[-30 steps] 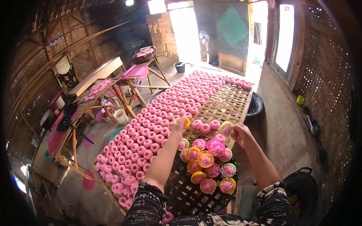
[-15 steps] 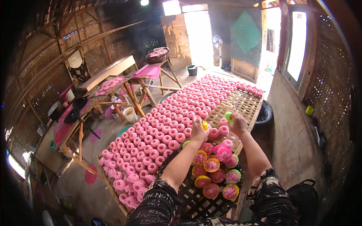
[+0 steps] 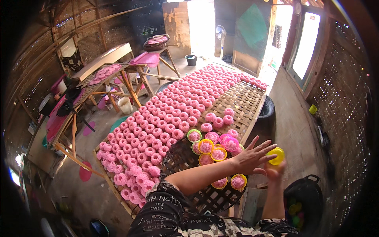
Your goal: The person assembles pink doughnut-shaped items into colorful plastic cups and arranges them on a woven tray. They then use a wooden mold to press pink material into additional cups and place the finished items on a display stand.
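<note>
While right hand (image 3: 275, 170) has fingers gripping a yellow cup (image 3: 278, 156) right of centre, left hand (image 3: 250, 158) is spread, fingers empty; its forearm (image 3: 205, 172), crossing the basket (image 3: 177, 158), could bump pink rounds (image 3: 238, 182).

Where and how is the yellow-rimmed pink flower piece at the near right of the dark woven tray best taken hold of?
Probably by its rim, pinched at the near and far edges, coming from above and the right. The yellow-rimmed pink flower piece faces up, its rim circling the ruffled middle; a similar piece sits close on its left, so the right looks freer.
</note>
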`<action>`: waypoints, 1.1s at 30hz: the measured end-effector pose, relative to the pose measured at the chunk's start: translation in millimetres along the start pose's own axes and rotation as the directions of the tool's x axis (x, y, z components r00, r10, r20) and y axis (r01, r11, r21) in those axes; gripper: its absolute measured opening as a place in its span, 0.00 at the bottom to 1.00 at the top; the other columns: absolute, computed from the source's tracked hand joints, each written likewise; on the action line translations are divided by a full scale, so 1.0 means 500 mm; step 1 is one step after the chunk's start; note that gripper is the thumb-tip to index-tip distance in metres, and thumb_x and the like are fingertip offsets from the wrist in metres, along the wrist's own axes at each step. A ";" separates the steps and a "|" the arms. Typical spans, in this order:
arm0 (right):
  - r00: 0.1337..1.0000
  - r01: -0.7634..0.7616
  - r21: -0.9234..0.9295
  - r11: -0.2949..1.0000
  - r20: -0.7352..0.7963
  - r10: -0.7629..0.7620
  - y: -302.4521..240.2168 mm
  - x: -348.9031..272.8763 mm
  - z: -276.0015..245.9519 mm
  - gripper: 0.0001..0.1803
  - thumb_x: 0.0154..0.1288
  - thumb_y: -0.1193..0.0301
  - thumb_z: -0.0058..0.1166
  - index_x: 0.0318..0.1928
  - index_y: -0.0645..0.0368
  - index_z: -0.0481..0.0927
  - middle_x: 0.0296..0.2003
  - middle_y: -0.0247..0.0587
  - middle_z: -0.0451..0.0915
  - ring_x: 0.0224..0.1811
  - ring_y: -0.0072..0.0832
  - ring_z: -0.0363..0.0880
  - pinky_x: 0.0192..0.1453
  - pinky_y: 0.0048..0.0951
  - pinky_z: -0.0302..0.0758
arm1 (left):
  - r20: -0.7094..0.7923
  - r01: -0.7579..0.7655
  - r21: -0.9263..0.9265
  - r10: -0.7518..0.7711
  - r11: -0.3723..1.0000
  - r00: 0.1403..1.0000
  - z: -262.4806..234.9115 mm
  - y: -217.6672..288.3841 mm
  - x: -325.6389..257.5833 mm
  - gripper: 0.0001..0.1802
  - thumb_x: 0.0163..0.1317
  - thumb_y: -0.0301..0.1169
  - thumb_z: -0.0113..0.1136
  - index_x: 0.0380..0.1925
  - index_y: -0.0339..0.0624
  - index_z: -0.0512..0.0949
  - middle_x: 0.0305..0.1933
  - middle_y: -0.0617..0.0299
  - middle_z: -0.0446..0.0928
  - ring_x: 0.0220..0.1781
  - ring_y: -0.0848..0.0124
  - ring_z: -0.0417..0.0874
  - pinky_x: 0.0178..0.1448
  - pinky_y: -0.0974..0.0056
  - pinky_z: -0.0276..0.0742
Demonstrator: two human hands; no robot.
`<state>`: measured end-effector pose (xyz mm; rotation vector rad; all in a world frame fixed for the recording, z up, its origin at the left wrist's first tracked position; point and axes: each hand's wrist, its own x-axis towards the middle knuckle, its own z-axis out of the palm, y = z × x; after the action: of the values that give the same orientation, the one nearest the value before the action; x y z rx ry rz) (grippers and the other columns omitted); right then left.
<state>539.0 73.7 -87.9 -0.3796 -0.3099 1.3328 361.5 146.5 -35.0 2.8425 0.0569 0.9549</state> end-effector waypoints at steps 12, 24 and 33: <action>0.224 0.358 -0.778 0.516 -0.465 -0.857 -0.355 -0.396 -0.126 0.23 0.64 0.60 0.48 0.56 0.59 0.69 0.54 0.43 0.71 0.58 0.33 0.68 0.62 0.34 0.63 | -0.070 0.828 0.443 -0.908 0.342 0.413 -0.108 -0.163 -0.186 0.33 0.53 0.54 0.56 0.55 0.47 0.69 0.60 0.52 0.65 0.63 0.54 0.63 0.65 0.53 0.60; 0.978 0.149 -0.987 -0.056 0.156 -0.139 0.098 0.083 0.085 0.16 0.56 0.64 0.56 0.39 0.63 0.80 0.31 0.44 0.79 0.32 0.29 0.79 0.37 0.29 0.75 | -0.072 0.947 0.266 -0.977 0.177 0.203 -0.142 -0.194 -0.300 0.22 0.52 0.42 0.62 0.44 0.40 0.75 0.55 0.46 0.65 0.57 0.53 0.70 0.58 0.55 0.69; 0.963 0.031 -0.963 -0.267 -0.042 0.265 0.138 0.207 0.130 0.15 0.46 0.63 0.59 0.28 0.65 0.81 0.20 0.41 0.79 0.26 0.23 0.78 0.31 0.26 0.75 | -0.122 0.982 -0.001 -0.975 0.188 0.187 -0.171 -0.169 -0.364 0.31 0.41 0.50 0.68 0.36 0.38 0.70 0.37 0.50 0.76 0.42 0.57 0.78 0.46 0.58 0.72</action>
<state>472.2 194.0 -59.5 -1.8032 -1.7014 0.9406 165.6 225.7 -89.0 1.9449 1.7468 0.6731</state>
